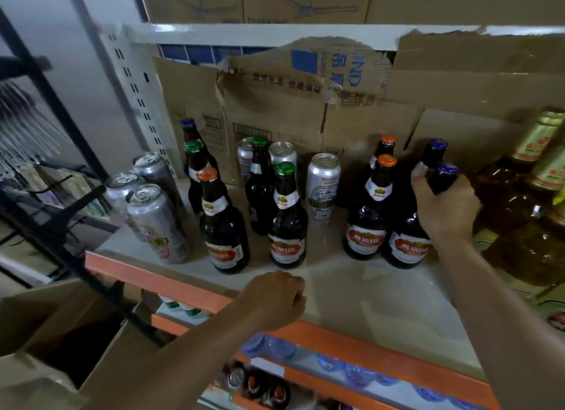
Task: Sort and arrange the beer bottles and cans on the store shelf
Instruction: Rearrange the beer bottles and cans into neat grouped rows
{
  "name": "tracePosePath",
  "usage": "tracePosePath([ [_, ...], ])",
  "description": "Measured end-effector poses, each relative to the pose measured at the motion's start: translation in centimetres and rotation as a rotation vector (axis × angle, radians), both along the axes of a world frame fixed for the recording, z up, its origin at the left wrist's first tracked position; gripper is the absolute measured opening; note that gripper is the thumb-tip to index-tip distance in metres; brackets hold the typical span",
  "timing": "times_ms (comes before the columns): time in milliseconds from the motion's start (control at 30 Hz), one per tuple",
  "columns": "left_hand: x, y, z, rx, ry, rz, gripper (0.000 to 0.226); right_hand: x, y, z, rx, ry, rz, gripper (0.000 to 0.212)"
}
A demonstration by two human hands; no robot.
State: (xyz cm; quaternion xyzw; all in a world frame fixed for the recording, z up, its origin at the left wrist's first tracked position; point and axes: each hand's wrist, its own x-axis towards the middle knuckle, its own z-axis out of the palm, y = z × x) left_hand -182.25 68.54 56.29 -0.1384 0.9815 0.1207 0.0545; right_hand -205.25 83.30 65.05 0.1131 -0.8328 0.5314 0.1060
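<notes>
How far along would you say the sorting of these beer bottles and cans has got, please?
Partly done. Three cans stand grouped at the left end of the shelf, and two orange-capped bottles line up at right. In hand: the right hand grips a blue-capped bottle's neck; the left hand rests fisted, empty. Left: the middle cans and green-capped bottles stand mixed.
</notes>
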Motion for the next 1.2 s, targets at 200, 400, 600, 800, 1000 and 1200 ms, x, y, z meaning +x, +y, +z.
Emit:
tracePosePath([
  [200,2.7,-3.7,0.8,0.004,-0.027,0.0,0.022,3.5,0.4,-0.9,-0.084,0.017,-0.091,0.037],
  [400,3.8,-6.3,0.0,-0.031,0.001,-0.009,0.023,5.7,-0.2,-1.7,-0.052,0.016,-0.165,0.038],
  [600,4.1,-6.3,-1.1,0.0,0.011,-0.103,0.024,8.2,-0.6,-2.5,-0.065,-0.028,-0.161,0.046],
  [800,3.8,-6.7,-1.5,0.052,0.009,-0.13,0.024,10.8,-2.4,-3.9,-0.026,-0.042,-0.134,0.041],
  [1000,3.7,-7.2,-2.5,0.085,0.034,-0.15,0.024,12.6,-4.5,-4.9,0.008,-0.044,-0.008,0.01],
  [1200,4.2,-7.3,-3.3,0.138,0.094,-0.185,0.025,13.1,-5.9,-4.9,0.007,-0.164,0.107,0.013],
])
